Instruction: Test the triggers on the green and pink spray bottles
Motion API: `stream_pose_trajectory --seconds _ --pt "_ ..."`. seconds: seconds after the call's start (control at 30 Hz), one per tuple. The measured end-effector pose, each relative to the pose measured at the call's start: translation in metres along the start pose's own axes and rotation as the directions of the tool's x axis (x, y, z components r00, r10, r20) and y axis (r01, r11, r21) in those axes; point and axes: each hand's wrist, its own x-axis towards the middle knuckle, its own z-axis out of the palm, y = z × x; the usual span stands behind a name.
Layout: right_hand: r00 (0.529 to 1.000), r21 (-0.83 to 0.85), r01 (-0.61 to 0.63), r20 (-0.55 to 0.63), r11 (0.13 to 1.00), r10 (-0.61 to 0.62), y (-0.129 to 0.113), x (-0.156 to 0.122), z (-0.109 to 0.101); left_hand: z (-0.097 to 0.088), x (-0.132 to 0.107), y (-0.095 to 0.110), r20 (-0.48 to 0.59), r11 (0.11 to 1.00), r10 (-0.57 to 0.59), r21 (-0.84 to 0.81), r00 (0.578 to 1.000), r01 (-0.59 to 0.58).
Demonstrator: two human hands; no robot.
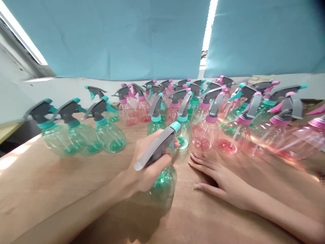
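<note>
My left hand (149, 166) is wrapped round the neck of a green spray bottle (164, 186) with a grey and teal trigger head, in the middle of the head view. The bottle leans a little, and my fingers hide its collar. Flat on the table, palm down with fingers stretched out, lies my right hand (218, 179), holding nothing. Just beyond its fingertips stands a pink spray bottle (203, 135) with a grey head. Another green spray bottle (183, 135) stands right behind the one in my left hand.
Three green spray bottles (110, 139) stand in a row on the left of the wooden table (38, 189). Several pink and green bottles crowd the back and right, among them a pink bottle (264, 135). A blue curtain (127, 40) hangs behind.
</note>
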Motion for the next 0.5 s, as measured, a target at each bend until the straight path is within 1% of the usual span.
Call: stream_pose_trajectory --seconds 0.17,0.3,0.5 --pt "1.000 0.003 0.004 -0.013 1.000 -0.004 0.0008 0.0000 0.0008 -0.0011 -0.0005 -0.0006 0.012 1.000 0.012 -0.016 1.000 -0.012" --pt "1.000 0.016 0.010 -0.027 1.000 -0.010 0.0018 -0.0001 0.0021 -0.0017 -0.0014 -0.0020 0.009 1.000 0.022 0.002 1.000 -0.022" --pt "1.000 -0.027 0.008 -0.007 1.000 -0.009 0.0019 0.0001 0.0019 -0.0021 0.0003 -0.0024 0.014 1.000 0.024 0.015 1.000 -0.024"
